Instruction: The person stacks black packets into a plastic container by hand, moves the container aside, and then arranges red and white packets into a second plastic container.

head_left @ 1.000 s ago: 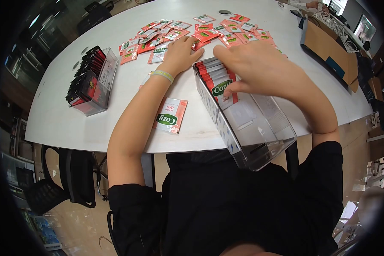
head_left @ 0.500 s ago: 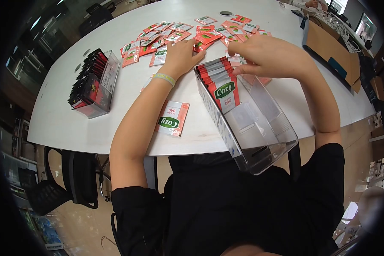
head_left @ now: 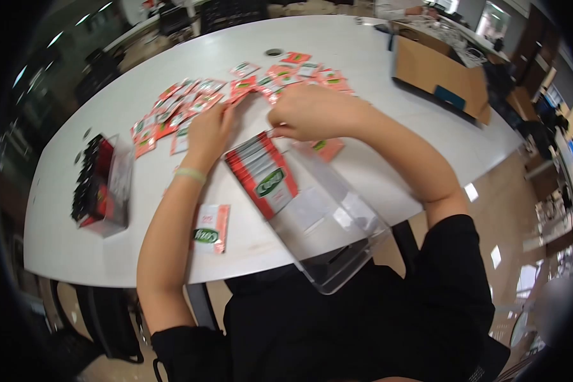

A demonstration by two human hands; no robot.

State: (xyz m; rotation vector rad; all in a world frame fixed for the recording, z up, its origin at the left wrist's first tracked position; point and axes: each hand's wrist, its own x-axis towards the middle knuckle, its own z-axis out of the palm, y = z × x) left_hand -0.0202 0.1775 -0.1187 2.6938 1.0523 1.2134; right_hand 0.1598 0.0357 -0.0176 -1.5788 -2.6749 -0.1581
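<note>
A clear plastic box lies slanted in front of me, its near end past the table edge. Red-and-white Cozy sachets stand in a row in its far left part. My right hand is over the box's far end, thumb and fingers pinched together; what they hold is hidden. Beyond the box's left corner, my left hand pinches the edge of a sachet at the loose pile. More loose sachets spread across the table. One single sachet lies right of my left forearm.
A second clear box packed with dark sachets stands at the left of the white table. An open cardboard box is at the far right. Another person's arm shows at the back. Black chairs stand around the table.
The view has shifted, so the table things appear lower and farther left. My left fingers have closed on a sachet at the pile. My right hand stays by the box's far end.
</note>
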